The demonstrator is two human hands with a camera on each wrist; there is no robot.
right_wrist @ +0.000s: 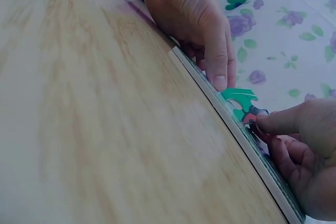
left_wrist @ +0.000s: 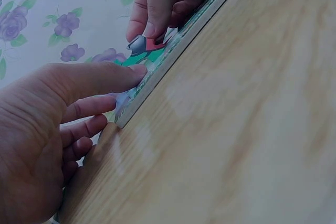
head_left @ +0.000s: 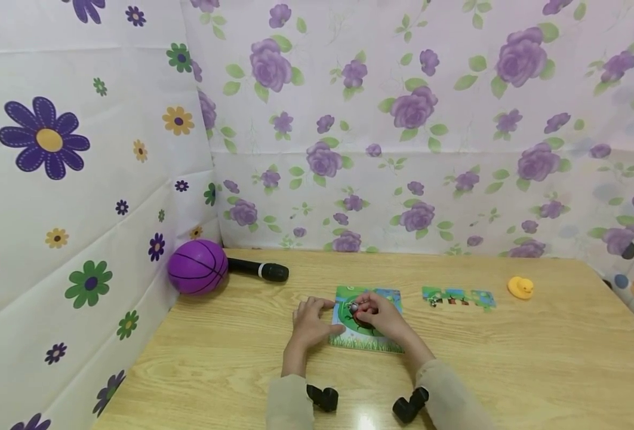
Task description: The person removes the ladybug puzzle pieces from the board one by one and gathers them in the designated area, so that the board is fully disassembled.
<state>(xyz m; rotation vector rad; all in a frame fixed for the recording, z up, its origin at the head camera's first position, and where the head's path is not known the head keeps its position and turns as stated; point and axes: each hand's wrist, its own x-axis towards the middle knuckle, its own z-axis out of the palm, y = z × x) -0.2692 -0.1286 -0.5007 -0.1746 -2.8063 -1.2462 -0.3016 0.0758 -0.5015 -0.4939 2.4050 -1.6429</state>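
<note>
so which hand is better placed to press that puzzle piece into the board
Right. The right hand already pinches the puzzle piece over the puzzle board, so it can likely push it down. The left hand only steadies the board's left edge with straight fingers.

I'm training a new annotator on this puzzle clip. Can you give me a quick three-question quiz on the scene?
1. Which hand pinches the puzzle piece?
2. True or false: the left hand lies on the puzzle board's left edge.
3. What stands nearest the purple ball: a) yellow duck b) black microphone c) loose puzzle pieces?

Key: 1. the right hand. 2. True. 3. b.
</note>
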